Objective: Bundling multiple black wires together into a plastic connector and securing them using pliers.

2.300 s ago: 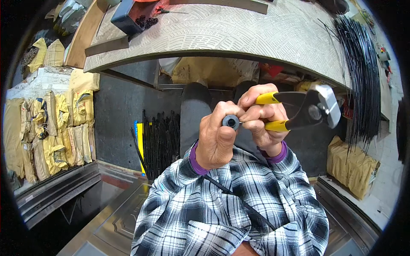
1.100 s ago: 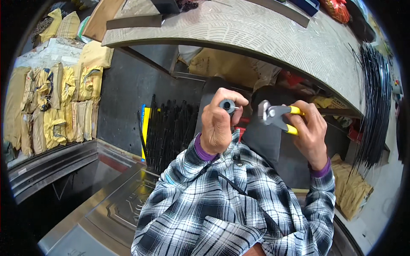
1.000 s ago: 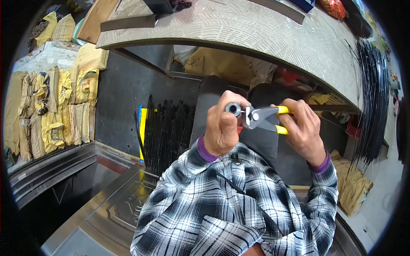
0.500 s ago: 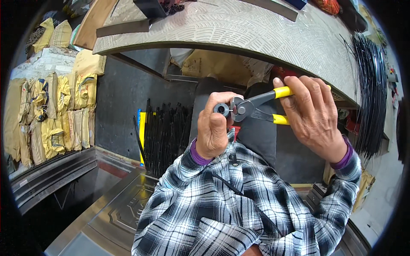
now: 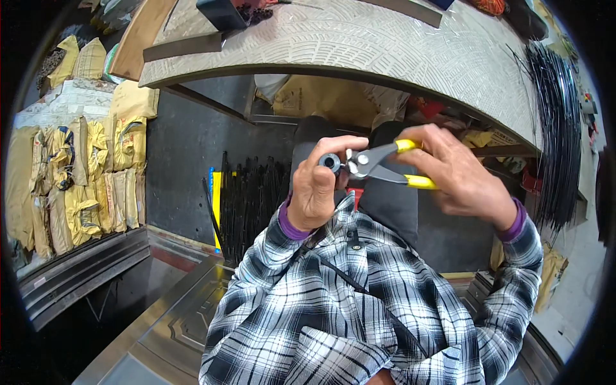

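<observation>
My left hand (image 5: 312, 186) is closed around a small dark grey cylindrical part (image 5: 330, 163) with a round hole in its end, thumb laid along its near side. My right hand (image 5: 459, 170), slightly blurred, grips a pair of end-cutting pincers (image 5: 378, 163) with yellow handle sleeves. Its fingers curl over the upper handle, and the lower handle sticks out beside the palm. The pincers' jaws rest close by the grey part, next to my left fingers. A thin, bright bit of metal shows between jaws and part, too small to name.
A grey patterned tabletop (image 5: 359, 48) spans the far side, with a dark box (image 5: 221, 14) on it. Bundled black rods (image 5: 555, 128) hang over its right end; more black rods (image 5: 253, 202) stand at left. Yellowish wrapped packages (image 5: 83, 173) are stacked far left, above a metal-framed panel (image 5: 192, 314).
My right hand has shifted left and its fingers sit differently on the handles. The pincers have turned slightly, their jaws still at the grey part. My left hand moved slightly left.
</observation>
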`<state>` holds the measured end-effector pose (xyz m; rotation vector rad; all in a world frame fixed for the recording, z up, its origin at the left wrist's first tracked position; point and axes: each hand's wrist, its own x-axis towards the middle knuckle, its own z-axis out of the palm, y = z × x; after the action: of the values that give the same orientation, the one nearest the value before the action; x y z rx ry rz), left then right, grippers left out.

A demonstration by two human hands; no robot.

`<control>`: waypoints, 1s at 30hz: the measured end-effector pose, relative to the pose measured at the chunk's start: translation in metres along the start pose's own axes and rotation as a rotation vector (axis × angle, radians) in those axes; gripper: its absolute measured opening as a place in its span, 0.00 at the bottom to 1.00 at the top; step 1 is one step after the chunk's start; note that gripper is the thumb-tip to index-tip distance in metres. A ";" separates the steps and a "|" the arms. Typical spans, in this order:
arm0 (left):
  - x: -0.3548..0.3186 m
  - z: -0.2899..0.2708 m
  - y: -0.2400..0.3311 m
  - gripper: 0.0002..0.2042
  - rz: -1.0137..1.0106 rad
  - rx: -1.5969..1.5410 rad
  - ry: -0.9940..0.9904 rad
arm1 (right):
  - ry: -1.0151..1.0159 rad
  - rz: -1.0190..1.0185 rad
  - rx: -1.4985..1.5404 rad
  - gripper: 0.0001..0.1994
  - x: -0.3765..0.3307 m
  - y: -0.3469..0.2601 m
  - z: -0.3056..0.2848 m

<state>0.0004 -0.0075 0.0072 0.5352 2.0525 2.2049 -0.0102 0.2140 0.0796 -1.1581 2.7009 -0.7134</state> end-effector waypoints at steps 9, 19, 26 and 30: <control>0.002 0.001 0.006 0.34 0.015 -0.132 -0.164 | -0.560 0.257 0.703 0.15 -0.005 0.008 -0.042; -0.003 0.014 -0.002 0.31 0.078 0.048 -0.033 | -0.555 0.171 0.457 0.14 0.000 0.010 -0.028; -0.011 -0.089 0.072 0.21 0.514 -0.547 0.766 | 0.150 0.404 -0.327 0.13 -0.006 0.103 -0.009; -0.097 -0.165 0.161 0.26 0.919 0.010 0.729 | 0.173 0.526 -0.693 0.14 0.001 0.184 -0.029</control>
<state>0.0689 -0.2088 0.1389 0.9229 2.4471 3.2996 -0.1391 0.3341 0.0201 -0.3945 3.2897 0.2311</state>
